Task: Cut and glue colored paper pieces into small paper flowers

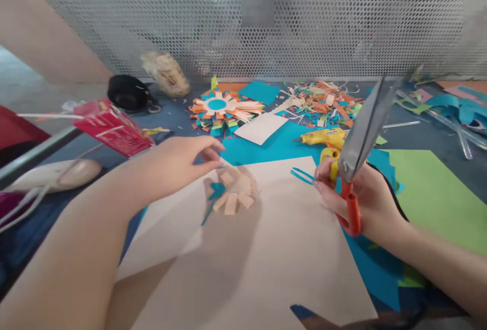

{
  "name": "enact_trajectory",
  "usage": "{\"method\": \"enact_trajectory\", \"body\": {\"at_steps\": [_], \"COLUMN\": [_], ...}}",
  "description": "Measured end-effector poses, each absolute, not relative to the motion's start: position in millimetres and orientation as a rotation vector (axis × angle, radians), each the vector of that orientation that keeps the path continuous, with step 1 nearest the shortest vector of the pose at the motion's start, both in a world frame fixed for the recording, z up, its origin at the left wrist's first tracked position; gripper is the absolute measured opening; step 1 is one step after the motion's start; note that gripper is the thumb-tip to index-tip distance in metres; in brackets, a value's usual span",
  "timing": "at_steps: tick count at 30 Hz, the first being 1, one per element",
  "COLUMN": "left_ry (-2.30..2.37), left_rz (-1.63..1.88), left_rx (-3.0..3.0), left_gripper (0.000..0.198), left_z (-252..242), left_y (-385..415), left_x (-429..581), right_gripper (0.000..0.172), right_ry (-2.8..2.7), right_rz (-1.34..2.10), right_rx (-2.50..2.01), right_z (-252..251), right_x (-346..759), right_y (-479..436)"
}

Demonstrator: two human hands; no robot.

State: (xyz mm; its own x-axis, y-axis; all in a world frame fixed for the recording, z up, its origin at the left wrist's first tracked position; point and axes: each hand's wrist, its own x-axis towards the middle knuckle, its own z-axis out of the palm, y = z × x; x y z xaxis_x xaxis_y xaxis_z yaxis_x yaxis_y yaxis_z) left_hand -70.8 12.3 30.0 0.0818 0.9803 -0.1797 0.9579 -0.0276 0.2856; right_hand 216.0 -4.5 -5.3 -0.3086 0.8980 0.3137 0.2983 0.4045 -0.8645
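Note:
My left hand (190, 160) hovers at the far edge of a large white paper sheet (289, 259), its thumb and forefinger apart with nothing visible between them. Just below its fingertips lies a curled, fringed strip of cream paper (233, 200), with a small blue paper piece (217, 190) beside it. My right hand (365, 193) is closed around scissors (352, 208) with red and yellow handles, their grey blades pointing up and away. A thin, folded blue paper strip (302, 175) sticks out leftward at its fingertips; whether they pinch it I cannot tell.
A layered paper flower (216, 105) stands behind the sheets, beside a heap of paper scraps (327, 100). A yellow glue gun (323, 138) lies near the scissors. Green paper (437, 188) spreads to the right. A red box (112, 129) and cables are on the left; a perforated metal panel (213, 20) rises behind.

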Motion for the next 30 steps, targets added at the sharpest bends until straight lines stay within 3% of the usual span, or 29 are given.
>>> {"method": "enact_trajectory", "body": {"at_steps": [5,12,18,30], "left_ry": [1.844,1.819,1.765,1.599], "left_rz": [-0.109,-0.037,0.003,0.163], "left_rx": [1.868,1.897,1.977,2.041], "left_gripper": [0.04,0.041,0.027,0.023], "left_z": [33,35,20,25], "left_y": [5,5,8,15], "left_x": [-82,-59,-57,-54], "right_gripper": [0.007,0.015,0.012,0.01], "right_ry": [-2.084,-2.339,-2.417,-2.337], "right_rz": [0.84,0.527,0.565,0.546], "right_rx": [-1.071,-1.119,-1.166,-1.186], "right_z": [-4,-8,-3,-8], "right_x": [218,222,216,217], "right_y": [-3,3,2,3]}}
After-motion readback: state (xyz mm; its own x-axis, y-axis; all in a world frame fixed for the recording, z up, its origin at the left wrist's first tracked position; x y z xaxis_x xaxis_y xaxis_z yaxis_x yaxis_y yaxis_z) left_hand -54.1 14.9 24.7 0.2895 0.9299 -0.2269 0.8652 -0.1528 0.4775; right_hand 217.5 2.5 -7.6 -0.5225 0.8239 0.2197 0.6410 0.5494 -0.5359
